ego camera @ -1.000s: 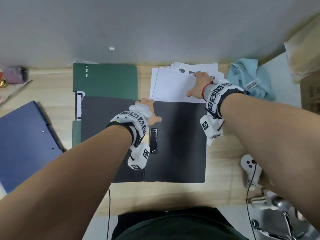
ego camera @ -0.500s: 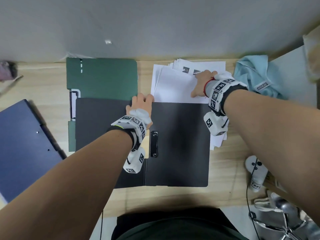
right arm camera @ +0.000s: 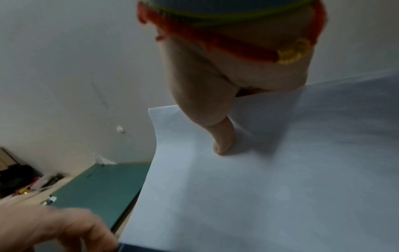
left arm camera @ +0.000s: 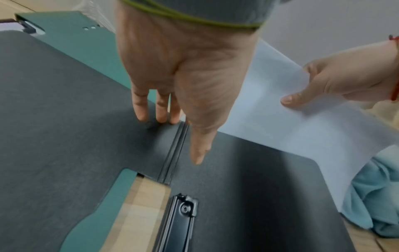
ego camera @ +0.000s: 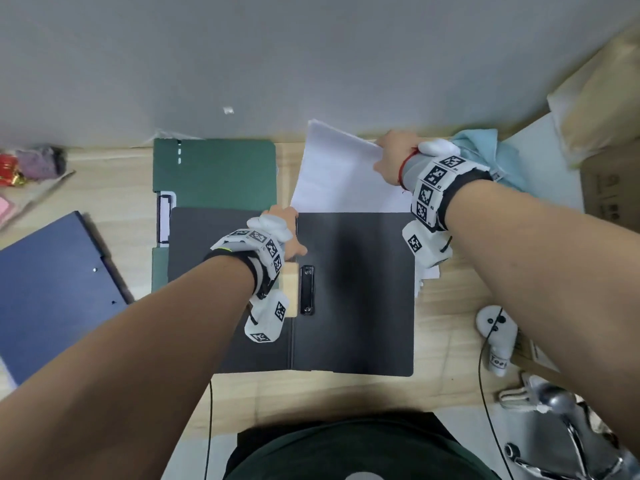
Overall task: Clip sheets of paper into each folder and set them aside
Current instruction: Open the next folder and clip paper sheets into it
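A black folder lies open flat on the wooden table, its metal clip next to the spine. My left hand rests with straight fingers on the folder's far edge by the spine, fingertips touching the cover. My right hand pinches the right edge of a thin sheaf of white paper, lifted and curved behind the folder; the thumb lies on top of the paper. In the left wrist view that right hand grips the sheets.
A green folder lies behind and partly under the black one. A blue folder sits at the left. A light blue cloth lies at the right back. A white controller with a cable rests right of the folder.
My right hand has lifted the white sheets off the pile, so their far edge now stands up and curves. My left hand has stayed at the folder's far edge.
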`<action>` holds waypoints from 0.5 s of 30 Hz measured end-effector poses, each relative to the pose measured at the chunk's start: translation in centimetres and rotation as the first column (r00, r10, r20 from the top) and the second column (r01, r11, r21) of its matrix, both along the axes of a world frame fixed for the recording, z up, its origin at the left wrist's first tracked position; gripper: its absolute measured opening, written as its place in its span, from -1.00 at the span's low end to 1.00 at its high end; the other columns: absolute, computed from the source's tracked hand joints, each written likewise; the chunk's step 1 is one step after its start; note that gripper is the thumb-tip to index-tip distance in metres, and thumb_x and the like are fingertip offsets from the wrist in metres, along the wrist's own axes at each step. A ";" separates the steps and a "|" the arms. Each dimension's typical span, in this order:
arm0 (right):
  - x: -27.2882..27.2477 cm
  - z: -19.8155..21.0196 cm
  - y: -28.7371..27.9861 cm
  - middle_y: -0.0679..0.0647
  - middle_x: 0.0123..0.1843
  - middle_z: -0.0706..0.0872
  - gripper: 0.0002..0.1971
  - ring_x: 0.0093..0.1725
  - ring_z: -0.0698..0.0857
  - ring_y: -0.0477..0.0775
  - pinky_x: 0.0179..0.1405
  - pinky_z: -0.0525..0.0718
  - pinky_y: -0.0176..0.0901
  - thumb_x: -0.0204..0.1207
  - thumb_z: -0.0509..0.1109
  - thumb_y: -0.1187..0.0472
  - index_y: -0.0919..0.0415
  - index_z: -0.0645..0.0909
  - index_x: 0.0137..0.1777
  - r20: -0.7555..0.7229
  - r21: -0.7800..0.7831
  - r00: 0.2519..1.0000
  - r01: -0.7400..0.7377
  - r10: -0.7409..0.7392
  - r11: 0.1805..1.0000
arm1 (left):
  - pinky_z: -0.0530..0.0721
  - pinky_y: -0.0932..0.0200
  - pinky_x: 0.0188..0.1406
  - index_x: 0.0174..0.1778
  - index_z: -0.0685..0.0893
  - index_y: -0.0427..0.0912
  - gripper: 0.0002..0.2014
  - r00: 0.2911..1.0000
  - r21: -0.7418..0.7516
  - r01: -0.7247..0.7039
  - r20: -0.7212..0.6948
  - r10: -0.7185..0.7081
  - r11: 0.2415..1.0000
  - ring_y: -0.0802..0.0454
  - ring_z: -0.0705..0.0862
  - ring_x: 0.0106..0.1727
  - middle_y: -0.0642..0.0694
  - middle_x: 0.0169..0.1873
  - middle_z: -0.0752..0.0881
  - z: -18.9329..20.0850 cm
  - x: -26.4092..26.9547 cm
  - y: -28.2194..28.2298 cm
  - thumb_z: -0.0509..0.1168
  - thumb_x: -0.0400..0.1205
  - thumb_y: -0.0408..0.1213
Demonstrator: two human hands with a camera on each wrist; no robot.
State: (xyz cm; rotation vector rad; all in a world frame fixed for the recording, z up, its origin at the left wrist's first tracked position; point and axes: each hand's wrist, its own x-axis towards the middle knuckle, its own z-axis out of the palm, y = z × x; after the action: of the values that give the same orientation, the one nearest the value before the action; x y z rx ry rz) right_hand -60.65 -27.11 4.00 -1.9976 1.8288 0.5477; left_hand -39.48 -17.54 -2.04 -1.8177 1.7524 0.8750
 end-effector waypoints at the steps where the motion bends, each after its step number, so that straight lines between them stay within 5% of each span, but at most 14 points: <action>1: -0.1 1.7 0.3 0.15 0.20 0.74 -0.70 0.09 0.72 0.28 -0.11 0.53 -0.14 0.60 0.28 0.27 0.12 0.64 0.30 0.058 -0.033 0.997 0.044 -0.042 0.998 | 0.53 0.17 -0.20 0.17 0.54 0.02 -0.55 1.000 0.003 -0.007 -0.017 0.007 1.000 -0.02 0.63 -0.10 0.00 0.01 0.58 1.1 0.2 0.1 0.52 0.45 0.04; 5: 0.5 6.0 0.9 0.15 -0.01 0.68 -0.75 -0.14 0.62 0.27 -0.22 0.57 -0.08 0.62 0.29 0.21 0.07 0.66 0.24 0.218 -0.077 0.963 0.178 -0.158 0.981 | 0.59 -0.13 0.34 0.56 0.35 -0.07 -0.03 0.962 0.020 -0.221 -0.161 0.221 0.975 -0.17 0.65 0.31 -0.09 0.39 0.63 2.0 1.0 0.3 0.50 0.31 0.32; 10: 0.6 8.9 4.3 0.08 -0.06 0.68 -0.74 -0.10 0.64 0.20 -0.12 0.51 -0.18 0.61 0.37 0.10 -0.03 0.69 0.28 0.516 -0.131 0.829 0.326 -0.216 0.936 | 0.53 -0.18 0.42 0.64 0.21 -0.10 0.14 0.825 0.002 -0.457 -0.372 0.425 0.889 -0.15 0.60 0.39 -0.05 0.45 0.58 5.2 2.2 1.9 0.53 0.24 0.36; 12: 0.9 9.3 6.6 0.04 -0.10 0.70 -0.73 -0.10 0.67 0.13 -0.10 0.56 -0.19 0.60 0.41 0.10 0.02 0.70 0.28 0.636 -0.114 0.740 0.369 -0.217 0.922 | 0.52 -0.17 0.45 0.64 0.22 -0.17 0.04 0.708 0.000 -0.570 -0.507 0.491 0.822 -0.12 0.59 0.42 -0.07 0.46 0.57 6.3 2.8 2.9 0.60 0.34 0.13; 15: 0.7 8.9 9.2 0.06 -0.09 0.76 -0.80 -0.16 0.72 0.01 -0.13 0.71 -0.20 0.58 0.48 0.15 0.17 0.70 0.16 0.810 0.020 0.504 0.487 -0.300 0.873 | 0.61 -0.19 0.37 0.48 0.46 -0.27 -0.22 0.505 0.007 -0.706 -0.696 0.511 0.708 -0.13 0.66 0.32 -0.15 0.33 0.67 8.0 3.4 3.1 0.61 0.39 -0.14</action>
State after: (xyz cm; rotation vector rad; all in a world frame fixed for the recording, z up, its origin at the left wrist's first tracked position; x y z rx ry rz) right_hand -59.95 -17.92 12.95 -1.4258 1.6530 -0.6473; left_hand -36.04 -14.47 5.92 -2.6459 1.6164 1.8366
